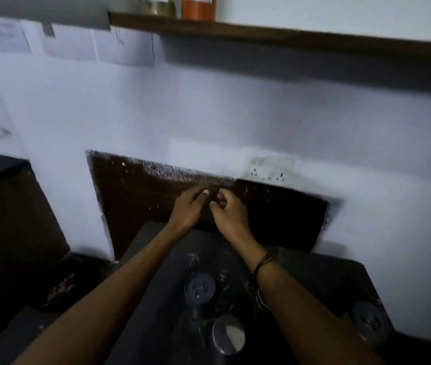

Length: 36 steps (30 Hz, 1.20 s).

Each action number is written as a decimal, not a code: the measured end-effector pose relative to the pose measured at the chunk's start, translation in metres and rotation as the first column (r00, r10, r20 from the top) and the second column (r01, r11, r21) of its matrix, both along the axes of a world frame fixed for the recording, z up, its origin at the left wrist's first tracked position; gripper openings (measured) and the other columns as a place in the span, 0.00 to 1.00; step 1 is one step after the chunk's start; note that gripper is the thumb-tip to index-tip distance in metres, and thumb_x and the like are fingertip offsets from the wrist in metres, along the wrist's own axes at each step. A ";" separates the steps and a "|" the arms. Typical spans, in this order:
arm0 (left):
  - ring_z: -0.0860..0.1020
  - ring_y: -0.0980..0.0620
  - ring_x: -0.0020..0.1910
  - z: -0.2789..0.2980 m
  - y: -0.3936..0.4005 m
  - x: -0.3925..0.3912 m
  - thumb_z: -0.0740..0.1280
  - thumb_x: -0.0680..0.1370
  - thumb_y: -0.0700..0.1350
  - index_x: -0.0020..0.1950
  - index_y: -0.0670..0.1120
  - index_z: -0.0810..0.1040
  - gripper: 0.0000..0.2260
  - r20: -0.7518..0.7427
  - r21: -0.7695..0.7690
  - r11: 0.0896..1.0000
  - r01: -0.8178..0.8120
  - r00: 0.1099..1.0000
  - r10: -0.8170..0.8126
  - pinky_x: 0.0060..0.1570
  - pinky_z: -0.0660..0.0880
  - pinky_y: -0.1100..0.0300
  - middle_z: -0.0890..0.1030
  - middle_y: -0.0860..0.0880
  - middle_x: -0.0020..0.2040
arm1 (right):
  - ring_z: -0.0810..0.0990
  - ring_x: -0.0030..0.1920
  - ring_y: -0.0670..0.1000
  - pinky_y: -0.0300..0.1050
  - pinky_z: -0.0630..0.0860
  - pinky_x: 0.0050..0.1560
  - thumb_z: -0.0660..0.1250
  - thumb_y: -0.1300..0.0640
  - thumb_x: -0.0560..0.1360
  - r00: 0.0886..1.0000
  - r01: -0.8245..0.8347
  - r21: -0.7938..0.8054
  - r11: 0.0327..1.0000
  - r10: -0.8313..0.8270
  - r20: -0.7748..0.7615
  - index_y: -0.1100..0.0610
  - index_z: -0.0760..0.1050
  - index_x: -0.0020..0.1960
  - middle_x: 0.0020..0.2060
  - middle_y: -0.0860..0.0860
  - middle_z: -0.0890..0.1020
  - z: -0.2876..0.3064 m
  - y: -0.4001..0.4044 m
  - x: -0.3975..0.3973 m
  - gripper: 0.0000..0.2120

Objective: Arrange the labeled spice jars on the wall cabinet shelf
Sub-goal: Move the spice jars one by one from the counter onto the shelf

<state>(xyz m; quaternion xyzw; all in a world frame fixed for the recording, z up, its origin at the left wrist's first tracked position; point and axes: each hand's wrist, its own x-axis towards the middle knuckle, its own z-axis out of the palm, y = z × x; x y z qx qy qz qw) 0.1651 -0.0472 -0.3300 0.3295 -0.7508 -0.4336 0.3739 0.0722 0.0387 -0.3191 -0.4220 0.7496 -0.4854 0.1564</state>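
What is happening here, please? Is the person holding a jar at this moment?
No jar is in either hand. The left hand and the right hand are close together over the dark counter, fingers loosely curled, holding nothing visible. High on the wall, the wooden shelf already carries two jars at its left end, one with orange powder. Dark-lidded jars stand on the counter below the arms.

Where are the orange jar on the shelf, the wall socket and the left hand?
orange jar (199, 7): head view, on its orange-filled body.
wall socket (271, 168): head view, middle of its white plate.
left hand (189, 206): head view, back of the hand.
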 end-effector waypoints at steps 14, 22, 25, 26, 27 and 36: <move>0.80 0.48 0.49 -0.187 0.057 0.039 0.61 0.82 0.42 0.58 0.43 0.79 0.09 0.413 0.181 0.981 0.063 0.901 -0.134 0.52 0.77 0.51 0.82 0.46 0.51 | 0.68 0.68 0.59 0.54 0.69 0.68 0.66 0.50 0.75 0.989 -0.111 0.479 0.871 0.142 -0.028 0.56 0.64 0.72 0.69 0.57 0.67 -0.189 0.064 0.046 0.28; 0.78 0.48 0.55 -0.211 0.067 0.047 0.61 0.83 0.47 0.66 0.47 0.71 0.13 0.382 0.342 0.940 -0.021 0.916 -0.119 0.52 0.72 0.58 0.78 0.50 0.56 | 0.69 0.67 0.65 0.56 0.72 0.64 0.73 0.46 0.71 0.960 -0.124 0.616 0.778 0.251 -0.124 0.54 0.48 0.77 0.71 0.64 0.61 -0.213 0.058 0.051 0.46; 0.79 0.48 0.55 -0.202 0.068 0.046 0.60 0.83 0.46 0.66 0.44 0.73 0.13 0.307 0.387 0.919 -0.077 0.951 -0.049 0.57 0.77 0.52 0.80 0.45 0.60 | 0.70 0.67 0.61 0.53 0.75 0.62 0.75 0.52 0.70 0.981 -0.090 0.461 0.883 0.159 -0.113 0.52 0.49 0.76 0.71 0.61 0.65 -0.210 0.054 0.049 0.45; 0.80 0.47 0.55 -0.196 0.069 0.047 0.59 0.84 0.46 0.66 0.44 0.74 0.13 0.239 0.419 0.904 -0.091 0.971 -0.013 0.57 0.78 0.51 0.80 0.44 0.60 | 0.70 0.68 0.59 0.51 0.75 0.62 0.76 0.53 0.69 0.989 -0.086 0.378 0.922 0.126 -0.082 0.51 0.50 0.76 0.71 0.59 0.65 -0.206 0.054 0.046 0.46; 0.80 0.47 0.55 -0.188 0.068 0.048 0.58 0.84 0.48 0.64 0.44 0.75 0.13 0.173 0.452 0.886 -0.104 0.985 0.028 0.56 0.78 0.51 0.81 0.43 0.59 | 0.70 0.68 0.56 0.50 0.75 0.63 0.76 0.54 0.69 0.995 -0.081 0.288 0.954 0.096 -0.040 0.51 0.51 0.76 0.71 0.57 0.66 -0.201 0.053 0.042 0.45; 0.79 0.40 0.51 -0.143 0.056 0.053 0.60 0.83 0.46 0.49 0.42 0.76 0.10 -0.111 0.576 0.816 -0.039 0.986 0.125 0.56 0.77 0.43 0.80 0.40 0.50 | 0.80 0.58 0.53 0.44 0.80 0.54 0.71 0.60 0.73 0.810 -0.043 -0.216 0.975 0.161 0.563 0.54 0.65 0.69 0.63 0.56 0.77 -0.154 0.051 -0.002 0.27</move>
